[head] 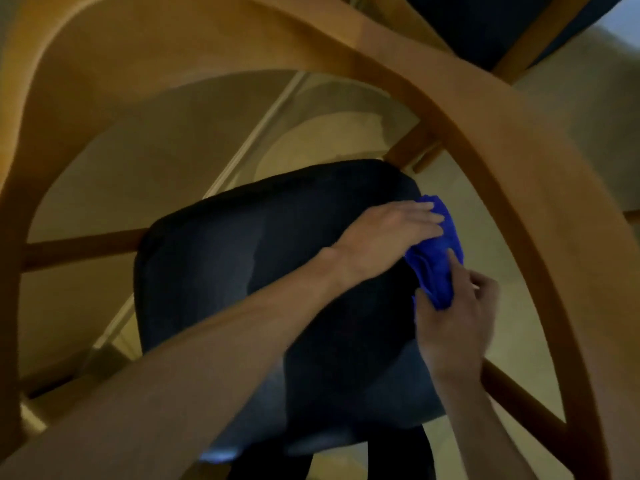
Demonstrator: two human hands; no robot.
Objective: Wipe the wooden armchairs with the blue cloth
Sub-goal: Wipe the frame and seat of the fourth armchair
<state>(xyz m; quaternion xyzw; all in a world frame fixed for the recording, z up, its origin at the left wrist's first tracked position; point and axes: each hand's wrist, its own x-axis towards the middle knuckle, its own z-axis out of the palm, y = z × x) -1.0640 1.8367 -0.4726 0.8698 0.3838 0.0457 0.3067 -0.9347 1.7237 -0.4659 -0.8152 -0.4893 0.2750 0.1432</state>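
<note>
Pressing flat left hand (391,233) fingers onto the blue cloth (434,251), your right hand (453,323) pinches it beside the armchair (502,161) seat (259,271).

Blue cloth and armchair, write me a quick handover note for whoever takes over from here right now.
Left hand: fingers straight, lying flat on the blue cloth.
Right hand: pinches the cloth's lower end.
Cloth sits bunched at the right edge of the dark seat cushion, inside the curved wooden armchair frame.
Done: cannot tell how much wood is wiped.
Left: the frame, then the second chair above.
</note>
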